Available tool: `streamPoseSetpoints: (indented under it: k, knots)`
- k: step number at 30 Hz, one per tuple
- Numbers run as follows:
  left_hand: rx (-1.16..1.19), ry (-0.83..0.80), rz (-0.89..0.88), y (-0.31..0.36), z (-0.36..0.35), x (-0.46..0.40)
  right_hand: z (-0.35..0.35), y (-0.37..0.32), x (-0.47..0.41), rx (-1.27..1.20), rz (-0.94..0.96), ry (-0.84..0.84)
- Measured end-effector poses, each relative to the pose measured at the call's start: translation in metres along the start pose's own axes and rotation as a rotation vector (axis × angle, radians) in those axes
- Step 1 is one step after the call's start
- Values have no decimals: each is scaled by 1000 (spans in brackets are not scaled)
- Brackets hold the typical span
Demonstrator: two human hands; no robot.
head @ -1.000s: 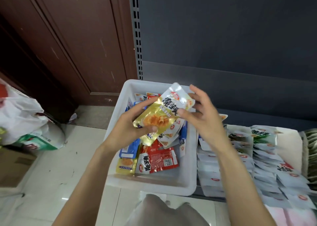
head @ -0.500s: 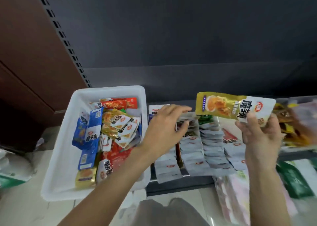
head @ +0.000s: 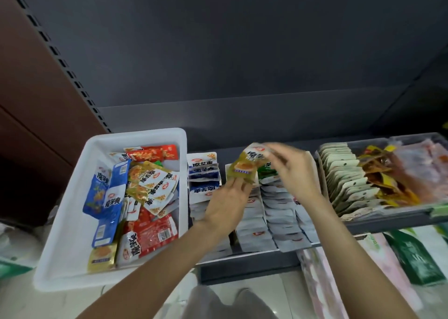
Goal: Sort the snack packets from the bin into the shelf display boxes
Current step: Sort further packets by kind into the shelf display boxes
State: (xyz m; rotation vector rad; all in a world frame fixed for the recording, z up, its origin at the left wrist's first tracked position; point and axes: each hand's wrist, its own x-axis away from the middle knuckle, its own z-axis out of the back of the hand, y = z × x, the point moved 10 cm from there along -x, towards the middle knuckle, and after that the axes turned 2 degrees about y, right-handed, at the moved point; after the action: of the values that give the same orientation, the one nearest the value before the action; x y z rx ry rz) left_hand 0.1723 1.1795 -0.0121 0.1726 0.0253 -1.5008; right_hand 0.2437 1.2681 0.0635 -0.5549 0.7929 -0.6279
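A white plastic bin [head: 72, 233] on the floor at the left holds several blue, yellow and red snack packets [head: 145, 187]. To its right, display boxes [head: 252, 231] on the low shelf hold rows of upright packets. Over the middle rows hangs a yellow packet [head: 244, 166]. My right hand [head: 295, 173] pinches its white top end, blurred by motion. My left hand [head: 228, 202] touches its lower edge with the fingertips; whether it grips the packet is unclear.
A grey tray [head: 397, 212] at the right of the shelf holds beige, yellow and pink packets. The dark shelf back panel rises behind. Green and pink bags [head: 412, 258] lie below the shelf at the right. My knees show at the bottom.
My right hand carried the yellow packet left and down from beside the tray to above the middle rows. My left hand rose to meet its lower edge.
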Motion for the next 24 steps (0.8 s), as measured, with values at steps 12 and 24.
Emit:
streamPoseSetpoints:
  k: [12,24]
  knots:
    - [234,204,-49,-6,10,21,-84,-4,21,563,199,-478]
    - [267,259,-70,-8,17,21,-97,5,22,641,184,-543]
